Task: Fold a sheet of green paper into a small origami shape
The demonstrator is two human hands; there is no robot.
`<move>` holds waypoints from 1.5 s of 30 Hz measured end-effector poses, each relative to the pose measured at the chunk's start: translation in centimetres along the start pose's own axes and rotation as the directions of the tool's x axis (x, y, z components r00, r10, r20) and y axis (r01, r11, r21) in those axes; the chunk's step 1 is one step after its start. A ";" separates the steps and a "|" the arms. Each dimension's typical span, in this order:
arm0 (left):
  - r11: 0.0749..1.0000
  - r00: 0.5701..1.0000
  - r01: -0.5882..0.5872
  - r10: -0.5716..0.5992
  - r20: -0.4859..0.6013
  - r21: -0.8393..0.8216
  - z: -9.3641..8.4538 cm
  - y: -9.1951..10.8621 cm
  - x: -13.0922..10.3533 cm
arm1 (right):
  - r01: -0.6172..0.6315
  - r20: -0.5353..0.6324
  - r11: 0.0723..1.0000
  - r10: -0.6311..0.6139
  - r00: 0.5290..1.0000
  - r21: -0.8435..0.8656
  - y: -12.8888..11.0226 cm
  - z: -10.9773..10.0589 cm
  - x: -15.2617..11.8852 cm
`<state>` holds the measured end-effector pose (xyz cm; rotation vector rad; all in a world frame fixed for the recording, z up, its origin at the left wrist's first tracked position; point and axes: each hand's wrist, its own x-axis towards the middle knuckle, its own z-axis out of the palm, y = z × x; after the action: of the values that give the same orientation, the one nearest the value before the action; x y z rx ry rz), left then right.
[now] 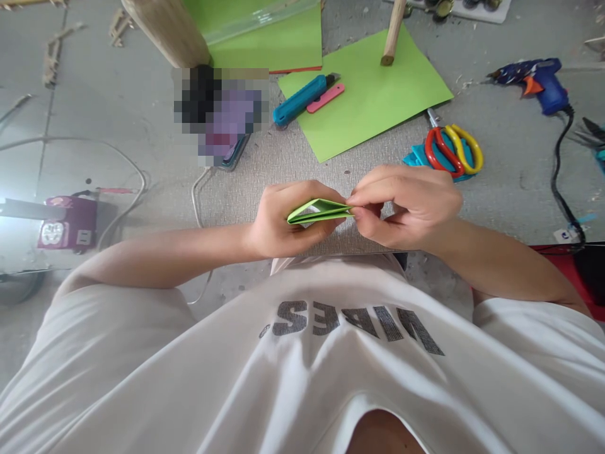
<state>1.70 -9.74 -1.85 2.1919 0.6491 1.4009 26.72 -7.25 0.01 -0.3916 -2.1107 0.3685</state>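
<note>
A folded piece of green paper (319, 212) is held in front of my shirt, over the table's near edge, its layers slightly parted. My left hand (295, 217) wraps round it, thumb on the near side and fingers on the far side. At the paper's right end, the fingertips of my right hand (401, 205) pinch its tip. Beyond the hands lies a green sheet (378, 94) with a teal cutter (300, 101) and a pink strip (326, 98) at its left side.
Scissors (456, 151) with red and yellow handles lie beyond my right hand. A blue glue gun (543, 82) and its black cord are far right. A wooden post (167, 31), a partly blurred phone (234, 154), a white cable and a maroon box (70, 222) are left.
</note>
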 end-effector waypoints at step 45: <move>0.997 0.996 0.030 -0.023 -0.081 0.077 0.5 0.4 -0.4 | 0.031 -0.131 0.990 -0.013 0.991 0.140 0.6 1.4 0.2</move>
<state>2.01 -10.34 -2.10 2.1877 0.7712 1.4797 25.50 -6.74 -0.82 -0.3006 -1.9469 0.4655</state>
